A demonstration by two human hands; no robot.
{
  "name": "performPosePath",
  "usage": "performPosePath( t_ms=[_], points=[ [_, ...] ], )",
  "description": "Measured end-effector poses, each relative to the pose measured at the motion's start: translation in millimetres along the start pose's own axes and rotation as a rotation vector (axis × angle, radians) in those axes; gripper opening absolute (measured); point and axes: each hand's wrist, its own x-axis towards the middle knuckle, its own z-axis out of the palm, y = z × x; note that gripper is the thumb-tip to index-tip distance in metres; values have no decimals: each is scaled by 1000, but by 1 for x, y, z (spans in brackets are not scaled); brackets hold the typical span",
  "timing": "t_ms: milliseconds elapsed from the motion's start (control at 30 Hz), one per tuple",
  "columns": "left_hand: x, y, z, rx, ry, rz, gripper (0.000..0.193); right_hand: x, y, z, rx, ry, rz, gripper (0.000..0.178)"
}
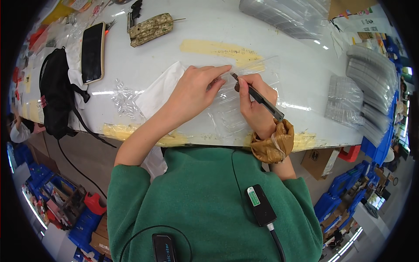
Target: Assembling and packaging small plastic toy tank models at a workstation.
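My right hand [257, 98] is closed around a grey utility knife [262, 101], its tip pointing up and left towards my left fingertips. A clear plastic blister sheet [229, 115] with moulded hollows lies on the table beneath both hands. Over its left part rests my left hand [198, 87], index finger stretched out and thumb apart from it; the other fingers are partly hidden. Brown wrapping, gathered by a band, forms a cuff [275, 142] around my right wrist. Left of the sheet are a white paper or cloth [161, 87] and small clear plastic pieces [124, 100].
A camouflage toy tank [152, 30] and a dark-screened phone [92, 52] lie at the back left. A black pouch [56, 91] with a strap sits near the left edge. Stacked clear plastic trays [371, 76] stand at the right; more trays [288, 15] are at the back.
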Motion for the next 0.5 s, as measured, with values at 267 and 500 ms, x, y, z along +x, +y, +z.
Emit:
performPosePath(
  t_ms=[267, 500],
  points=[
    [1, 3, 2, 38, 24, 8, 27, -1, -3, 4, -34, 2, -16, 14],
    [1, 1, 3, 60, 29, 5, 27, 1, -4, 4, -59, 4, -12, 15]
  ],
)
